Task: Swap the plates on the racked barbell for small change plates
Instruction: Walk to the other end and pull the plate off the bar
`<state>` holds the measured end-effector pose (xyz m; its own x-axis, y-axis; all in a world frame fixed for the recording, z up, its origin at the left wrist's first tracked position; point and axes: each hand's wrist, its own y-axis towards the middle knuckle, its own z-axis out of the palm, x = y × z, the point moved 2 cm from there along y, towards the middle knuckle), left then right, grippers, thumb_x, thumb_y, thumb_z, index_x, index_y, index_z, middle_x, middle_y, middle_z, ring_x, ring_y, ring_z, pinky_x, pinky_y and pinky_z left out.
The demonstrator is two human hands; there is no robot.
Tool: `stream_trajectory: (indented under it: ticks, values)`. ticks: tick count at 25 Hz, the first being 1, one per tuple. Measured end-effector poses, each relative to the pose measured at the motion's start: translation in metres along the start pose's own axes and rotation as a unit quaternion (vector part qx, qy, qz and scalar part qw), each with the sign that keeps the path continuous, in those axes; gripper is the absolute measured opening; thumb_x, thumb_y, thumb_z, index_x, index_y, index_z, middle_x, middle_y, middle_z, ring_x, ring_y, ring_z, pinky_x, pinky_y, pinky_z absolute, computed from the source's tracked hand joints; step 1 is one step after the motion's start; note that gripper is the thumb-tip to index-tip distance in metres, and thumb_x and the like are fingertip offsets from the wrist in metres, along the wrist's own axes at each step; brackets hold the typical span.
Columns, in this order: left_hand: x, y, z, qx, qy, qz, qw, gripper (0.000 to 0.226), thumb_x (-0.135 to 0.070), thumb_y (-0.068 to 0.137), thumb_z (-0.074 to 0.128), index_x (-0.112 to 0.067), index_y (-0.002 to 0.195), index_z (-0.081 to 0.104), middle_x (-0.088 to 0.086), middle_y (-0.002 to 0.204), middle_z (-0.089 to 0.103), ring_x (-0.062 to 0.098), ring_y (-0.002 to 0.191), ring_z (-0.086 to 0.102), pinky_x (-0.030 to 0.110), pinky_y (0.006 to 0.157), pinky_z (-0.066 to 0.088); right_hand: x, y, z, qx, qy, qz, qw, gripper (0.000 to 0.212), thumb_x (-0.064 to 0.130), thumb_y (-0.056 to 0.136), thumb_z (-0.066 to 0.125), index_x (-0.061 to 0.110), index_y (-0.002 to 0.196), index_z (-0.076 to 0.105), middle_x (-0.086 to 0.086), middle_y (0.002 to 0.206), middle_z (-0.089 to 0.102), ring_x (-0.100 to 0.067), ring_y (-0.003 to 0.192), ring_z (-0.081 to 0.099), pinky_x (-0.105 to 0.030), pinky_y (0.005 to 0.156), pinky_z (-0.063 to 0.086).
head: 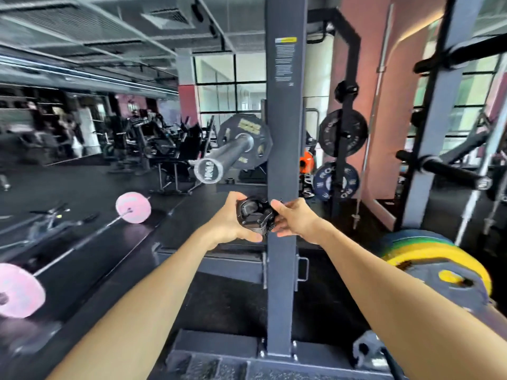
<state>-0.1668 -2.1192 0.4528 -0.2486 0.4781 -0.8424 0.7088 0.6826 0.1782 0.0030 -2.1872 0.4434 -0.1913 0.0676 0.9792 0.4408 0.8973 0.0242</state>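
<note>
Left grip: the left hand point(230, 223) is clamped around a black barbell collar point(253, 215), fingers curled under its body.
Right grip: the right hand point(295, 219) is pinched on the same collar's far edge, thumb on top; both hold it off the bar, in front of the rack upright point(284, 160).
Barbell: the racked barbell point(227, 154) sits above and just beyond both grips, its sleeve end pointing at the camera, bare of any collar.
Plate to remove: one black plate point(247, 133) sits on the sleeve against the upright, up and beyond the left grip.
Change plates: small black plates point(343, 133) hang on the storage pegs, beyond and right of the right grip.
Step in hand: likely collar off, plate not yet pulled.
Handling: the plate looks rigid and fairly heavy, with a faceted rim; best taken with both hands on opposite edges and slid straight along the sleeve.
Collar: light, stiff plastic; set it down first.
Risk: a tilted plate may bind on the sleeve.
</note>
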Motion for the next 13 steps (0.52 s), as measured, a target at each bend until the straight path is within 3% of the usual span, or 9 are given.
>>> stream_trajectory:
  ticks: [2, 4, 7, 10, 13]
  values:
    - [0.035, -0.014, -0.044, -0.010, 0.006, -0.008, 1.000, 0.089, -0.005, 0.060, 0.091, -0.016, 0.126, 0.032, -0.006, 0.114, 0.052, 0.003, 0.098, 0.053, 0.016, 0.075, 0.048, 0.002, 0.012, 0.056, 0.004, 0.013, -0.003, 1.000, 0.059, 0.040, 0.091, 0.062, -0.006, 0.123, 0.046, -0.021, 0.082, 0.066, -0.020, 0.051, 0.067, -0.027, 0.046, 0.054]
    - [0.065, -0.026, -0.083, -0.021, 0.010, -0.015, 1.000, 0.090, -0.007, 0.060, 0.091, -0.016, 0.127, 0.032, -0.003, 0.118, 0.051, 0.006, 0.102, 0.053, 0.016, 0.076, 0.046, 0.005, 0.018, 0.106, 0.009, 0.021, -0.005, 1.000, 0.060, 0.040, 0.092, 0.061, -0.006, 0.126, 0.044, -0.021, 0.081, 0.067, -0.020, 0.051, 0.067, -0.028, 0.047, 0.054]
    - [0.107, -0.041, -0.143, -0.033, 0.014, -0.014, 0.999, 0.090, -0.008, 0.060, 0.091, -0.015, 0.127, 0.033, -0.002, 0.121, 0.049, 0.010, 0.107, 0.052, 0.017, 0.074, 0.043, 0.014, 0.024, 0.184, 0.010, 0.019, -0.001, 1.000, 0.055, 0.037, 0.096, 0.054, -0.014, 0.118, 0.050, -0.020, 0.079, 0.067, -0.022, 0.054, 0.066, -0.028, 0.048, 0.055]
    - [0.146, -0.048, -0.199, -0.041, 0.026, -0.016, 0.999, 0.090, -0.013, 0.058, 0.093, -0.015, 0.126, 0.035, -0.003, 0.120, 0.050, 0.013, 0.110, 0.053, 0.026, 0.082, 0.046, 0.024, 0.035, 0.248, 0.010, 0.017, 0.002, 1.000, 0.051, 0.035, 0.098, 0.053, -0.014, 0.110, 0.055, -0.025, 0.083, 0.067, -0.027, 0.059, 0.066, -0.031, 0.049, 0.056]
    - [0.176, -0.047, -0.240, -0.057, 0.036, -0.020, 0.998, 0.088, -0.016, 0.055, 0.094, -0.020, 0.124, 0.039, -0.007, 0.116, 0.055, 0.015, 0.107, 0.057, 0.031, 0.088, 0.048, 0.036, 0.046, 0.293, -0.005, 0.028, 0.004, 1.000, 0.037, 0.031, 0.097, 0.054, -0.005, 0.089, 0.057, -0.027, 0.087, 0.067, -0.033, 0.067, 0.066, -0.042, 0.066, 0.060]
